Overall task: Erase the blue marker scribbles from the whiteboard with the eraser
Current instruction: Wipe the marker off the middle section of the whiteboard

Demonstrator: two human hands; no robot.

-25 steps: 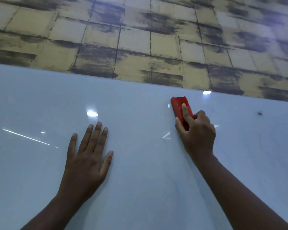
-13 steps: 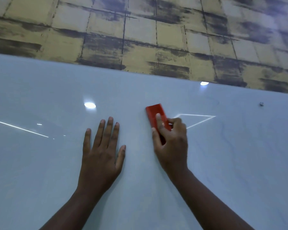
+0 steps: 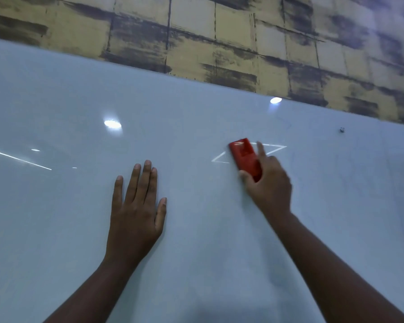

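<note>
Head view, nearest first: two bare forearms reach up onto the whiteboard. The left hand lies flat on the board, fingers straight and close together, thumb set apart, holding nothing. Judged purpose: it braces the body and steadies the board against the wiping pressure.

Further up and to the right, the right hand holds the red eraser. The grip is pinching: the thumb lies along the eraser's left edge, one finger is stretched along its right side, and the remaining fingers curl over its lower end. The eraser lies flat against the board, long axis tilted up and to the left, which keeps its full wiping face in contact. The hand is slightly blurred, consistent with a stroke in progress.

Faint bluish marker traces show above and to the right of the eraser; no bold scribbles are legible. Judgement: the erasing is largely done, with residue remaining. Bright spots and thin white lines on the board read as light reflections, not ink.

A small dark fixing sits near the board's upper right edge. Beyond the board is a yellow block-patterned wall.
</note>
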